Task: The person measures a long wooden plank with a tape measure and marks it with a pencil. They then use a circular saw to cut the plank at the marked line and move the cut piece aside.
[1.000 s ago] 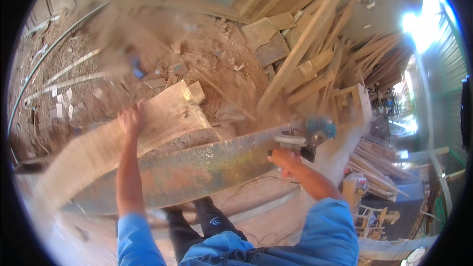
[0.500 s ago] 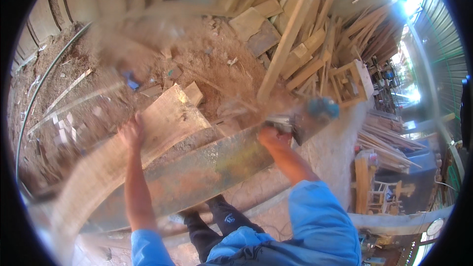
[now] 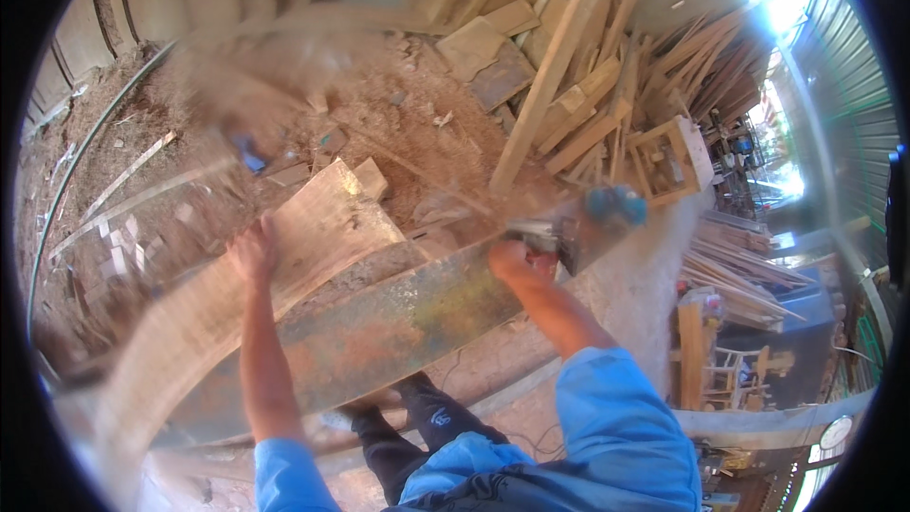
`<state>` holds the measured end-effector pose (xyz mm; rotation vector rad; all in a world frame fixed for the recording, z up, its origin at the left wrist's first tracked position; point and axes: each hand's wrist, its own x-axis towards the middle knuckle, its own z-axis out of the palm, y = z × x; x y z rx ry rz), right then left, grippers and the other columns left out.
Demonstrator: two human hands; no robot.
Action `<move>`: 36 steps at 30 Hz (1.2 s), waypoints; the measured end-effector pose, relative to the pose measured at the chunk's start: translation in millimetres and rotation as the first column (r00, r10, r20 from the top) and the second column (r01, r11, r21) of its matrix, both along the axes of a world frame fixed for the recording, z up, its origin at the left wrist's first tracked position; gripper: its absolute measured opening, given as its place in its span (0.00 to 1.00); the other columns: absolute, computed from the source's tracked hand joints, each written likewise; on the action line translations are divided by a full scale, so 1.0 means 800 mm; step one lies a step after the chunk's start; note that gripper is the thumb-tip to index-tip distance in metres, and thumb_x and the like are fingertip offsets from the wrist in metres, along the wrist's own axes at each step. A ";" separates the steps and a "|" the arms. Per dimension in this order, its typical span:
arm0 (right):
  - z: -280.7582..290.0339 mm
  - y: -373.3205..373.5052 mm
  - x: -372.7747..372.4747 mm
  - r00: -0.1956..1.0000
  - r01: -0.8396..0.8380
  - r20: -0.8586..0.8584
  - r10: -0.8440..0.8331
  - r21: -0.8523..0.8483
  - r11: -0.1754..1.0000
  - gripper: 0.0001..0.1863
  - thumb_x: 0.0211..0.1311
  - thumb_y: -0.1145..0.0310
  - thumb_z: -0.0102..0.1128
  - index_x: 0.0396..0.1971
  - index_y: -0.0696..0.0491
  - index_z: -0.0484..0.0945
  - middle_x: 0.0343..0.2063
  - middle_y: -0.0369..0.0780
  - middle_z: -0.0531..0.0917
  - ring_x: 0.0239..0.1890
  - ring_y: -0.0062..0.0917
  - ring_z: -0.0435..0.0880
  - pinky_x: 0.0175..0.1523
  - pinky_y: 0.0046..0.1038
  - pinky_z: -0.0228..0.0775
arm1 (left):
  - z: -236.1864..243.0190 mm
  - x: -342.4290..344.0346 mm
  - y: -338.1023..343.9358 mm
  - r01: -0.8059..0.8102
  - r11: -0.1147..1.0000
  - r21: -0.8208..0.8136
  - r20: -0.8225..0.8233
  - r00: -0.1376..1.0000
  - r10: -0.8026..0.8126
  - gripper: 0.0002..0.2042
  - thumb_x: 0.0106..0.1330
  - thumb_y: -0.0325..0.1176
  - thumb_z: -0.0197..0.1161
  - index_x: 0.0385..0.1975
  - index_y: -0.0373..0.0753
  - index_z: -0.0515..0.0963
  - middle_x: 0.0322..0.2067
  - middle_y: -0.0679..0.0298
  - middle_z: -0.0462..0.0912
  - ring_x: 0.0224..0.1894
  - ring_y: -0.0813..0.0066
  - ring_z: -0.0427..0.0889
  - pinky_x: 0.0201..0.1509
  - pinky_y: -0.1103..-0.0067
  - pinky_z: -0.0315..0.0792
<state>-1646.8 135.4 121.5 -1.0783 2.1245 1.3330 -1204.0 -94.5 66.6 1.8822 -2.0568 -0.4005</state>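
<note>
Well, my right hand (image 3: 517,264) is wrapped around the teal-ended power tool (image 3: 614,207); my left hand (image 3: 251,251) lies on the thick wooden slab (image 3: 327,218), whether gripping I can't tell. That slab runs along the far side of the mottled bench (image 3: 398,315). I'd steady it firmly, well clear of the tool. Beyond, timber pieces (image 3: 592,85) lie heaped.

No words or numbers legible from here. Small white emblem (image 3: 440,417) on black cloth trousers (image 3: 387,450), too blurred to read. Dark printed design (image 3: 495,491) on blue fabric shirt (image 3: 616,417), likewise unreadable.
</note>
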 end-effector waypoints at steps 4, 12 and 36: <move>-0.006 0.004 -0.015 0.996 -0.039 0.078 0.044 -0.065 0.997 0.18 0.61 0.65 0.57 0.49 0.54 0.83 0.53 0.47 0.82 0.54 0.44 0.81 0.51 0.57 0.74 | 0.001 0.005 -0.002 0.025 0.997 -0.072 -0.012 1.000 -0.026 0.30 0.72 0.58 0.41 0.34 0.38 0.84 0.31 0.47 0.84 0.40 0.48 0.82 0.51 0.56 0.68; 0.031 0.001 -0.047 0.955 -0.075 0.282 0.093 -0.076 0.994 0.20 0.57 0.63 0.57 0.48 0.55 0.83 0.52 0.49 0.81 0.57 0.40 0.80 0.58 0.40 0.73 | 0.006 0.005 0.000 0.011 0.997 -0.081 -0.003 1.000 -0.012 0.30 0.72 0.57 0.43 0.30 0.37 0.84 0.30 0.49 0.85 0.38 0.49 0.84 0.54 0.57 0.68; -0.061 0.032 -0.163 0.800 -0.065 0.559 0.219 -0.282 0.957 0.33 0.60 0.63 0.60 0.66 0.56 0.65 0.36 0.52 0.83 0.23 0.35 0.82 0.31 0.39 0.75 | -0.028 -0.005 0.187 0.159 0.986 0.047 -0.186 0.971 -0.147 0.22 0.65 0.54 0.56 0.33 0.39 0.83 0.36 0.57 0.84 0.49 0.61 0.79 0.57 0.65 0.63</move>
